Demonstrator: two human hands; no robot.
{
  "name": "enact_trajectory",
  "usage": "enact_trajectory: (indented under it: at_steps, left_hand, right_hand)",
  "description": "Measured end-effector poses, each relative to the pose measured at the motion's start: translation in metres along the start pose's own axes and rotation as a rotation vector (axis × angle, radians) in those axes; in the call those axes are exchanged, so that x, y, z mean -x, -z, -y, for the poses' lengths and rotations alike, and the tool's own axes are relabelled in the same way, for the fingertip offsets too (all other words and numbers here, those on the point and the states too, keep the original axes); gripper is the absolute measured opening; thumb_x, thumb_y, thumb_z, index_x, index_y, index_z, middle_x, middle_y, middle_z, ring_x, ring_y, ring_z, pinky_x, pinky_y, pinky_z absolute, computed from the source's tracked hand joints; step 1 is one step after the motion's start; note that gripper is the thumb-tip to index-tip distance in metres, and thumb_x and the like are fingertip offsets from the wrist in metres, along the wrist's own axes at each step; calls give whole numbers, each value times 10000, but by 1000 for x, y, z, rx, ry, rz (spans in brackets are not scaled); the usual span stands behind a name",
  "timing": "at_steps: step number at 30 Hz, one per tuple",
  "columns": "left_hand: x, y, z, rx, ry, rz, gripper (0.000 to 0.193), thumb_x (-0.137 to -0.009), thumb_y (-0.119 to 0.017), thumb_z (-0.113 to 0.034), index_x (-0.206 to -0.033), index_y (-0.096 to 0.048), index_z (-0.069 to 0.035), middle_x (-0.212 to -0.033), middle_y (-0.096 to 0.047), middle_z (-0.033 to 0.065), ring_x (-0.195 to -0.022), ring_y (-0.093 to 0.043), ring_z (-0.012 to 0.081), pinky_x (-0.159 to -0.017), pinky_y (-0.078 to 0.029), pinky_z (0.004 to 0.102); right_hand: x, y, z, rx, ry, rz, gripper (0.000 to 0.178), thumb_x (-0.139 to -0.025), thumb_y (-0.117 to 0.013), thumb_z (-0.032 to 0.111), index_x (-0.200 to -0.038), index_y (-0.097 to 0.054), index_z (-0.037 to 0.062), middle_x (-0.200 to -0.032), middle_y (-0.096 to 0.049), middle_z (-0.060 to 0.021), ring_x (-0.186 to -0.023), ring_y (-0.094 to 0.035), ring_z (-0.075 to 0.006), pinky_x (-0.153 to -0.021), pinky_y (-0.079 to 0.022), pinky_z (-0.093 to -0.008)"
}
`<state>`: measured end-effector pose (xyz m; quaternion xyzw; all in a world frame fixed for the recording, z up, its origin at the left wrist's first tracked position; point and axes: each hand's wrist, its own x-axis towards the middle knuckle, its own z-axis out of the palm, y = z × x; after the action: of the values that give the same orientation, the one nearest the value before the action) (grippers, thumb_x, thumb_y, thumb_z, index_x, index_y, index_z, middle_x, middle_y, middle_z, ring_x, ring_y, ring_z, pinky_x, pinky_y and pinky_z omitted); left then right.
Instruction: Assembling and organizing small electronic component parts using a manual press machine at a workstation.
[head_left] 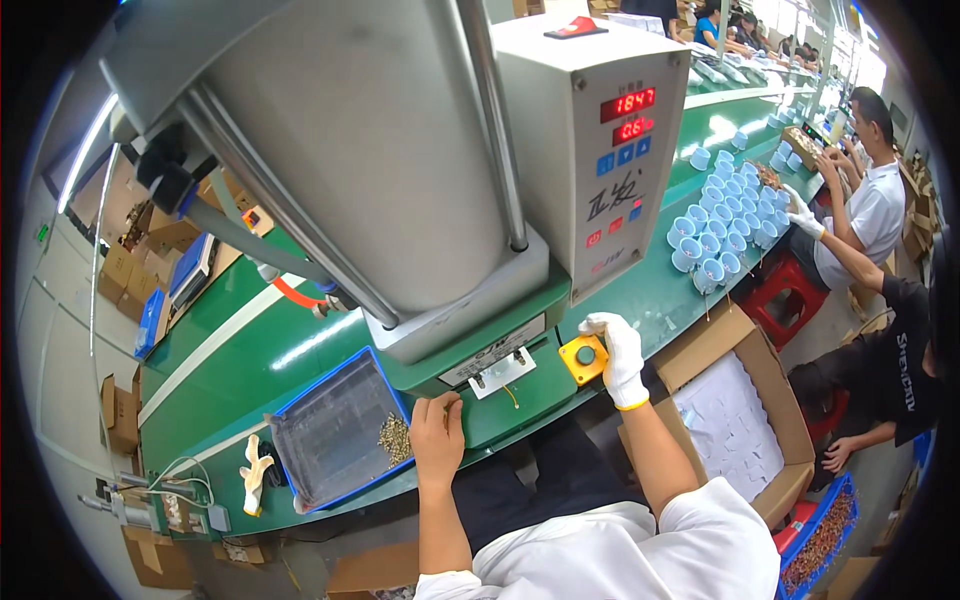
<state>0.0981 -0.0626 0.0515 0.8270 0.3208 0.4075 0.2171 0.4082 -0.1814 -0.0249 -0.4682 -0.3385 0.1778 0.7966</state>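
In front of me stands a large press with a grey cylinder [350,150] and a green base. A small metal fixture [503,374] with two dark pins sits at its foot, and a thin yellowish piece hangs from its front. My bare left hand [437,438] is at the press's left front corner, fingers bent and close together; whatever they hold is hidden. My right hand [618,362], in a white glove, is loosely closed with nothing visible in it. It rests against the right side of a yellow control box [582,359] with a dark green push button.
A blue-rimmed tray [375,486] with small brass-coloured parts [394,438] lies left. Beyond it is a white glove [255,474]. Right stand a control unit [610,150], many light-blue cups [709,243] and an open carton [790,420] of white pieces. Co-workers [868,215] sit along the right.
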Motion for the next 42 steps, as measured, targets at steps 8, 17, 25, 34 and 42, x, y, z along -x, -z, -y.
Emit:
enact_trajectory:
  at_steps: [8,17,25,34,42]
  left_hand:
    - [0,9,-4,78,6,0,95,-966,-801,-83,-1001,-752,-11,-1036,-765,121,-955,-718,332,-843,-570,414]
    - [-35,15,-33,125,-32,-41,115,-947,-835,-82,-1035,-794,-20,-997,-791,119,-883,-716,270,-812,-567,387]
    - [-92,7,-35,274,265,166,210,-972,-856,-157,-1091,-833,14,-856,-716,11,-750,-577,83,-690,-477,267]
    - [-130,11,-77,-182,222,560,297,-932,-845,-295,-1066,-851,-30,-807,-685,6,-715,-575,101,-664,-479,298]
    - [-131,11,-76,-233,221,524,311,-916,-856,-290,-1065,-851,-17,-794,-685,28,-708,-582,120,-664,-478,312]
  right_hand:
    - [1,-1,3,21,-4,-4,366,-1152,-547,259,-1241,-716,-53,-1072,-802,-164,-1041,-767,-251,-1002,-591,-394]
    - [6,-28,59,750,526,97,231,-787,-734,41,-1013,-766,75,-1069,-758,-161,-1043,-714,-388,-950,-560,-469]
    - [7,-5,29,655,462,125,241,-830,-780,87,-1069,-778,59,-1126,-753,-186,-1091,-710,-400,-979,-563,-474]
    - [14,-4,38,684,452,99,260,-849,-745,30,-1102,-774,78,-1171,-757,-168,-1166,-694,-394,-1029,-548,-493]
    - [14,-9,41,663,431,81,256,-860,-745,32,-1109,-779,81,-1161,-769,-147,-1187,-693,-382,-1038,-548,-487]
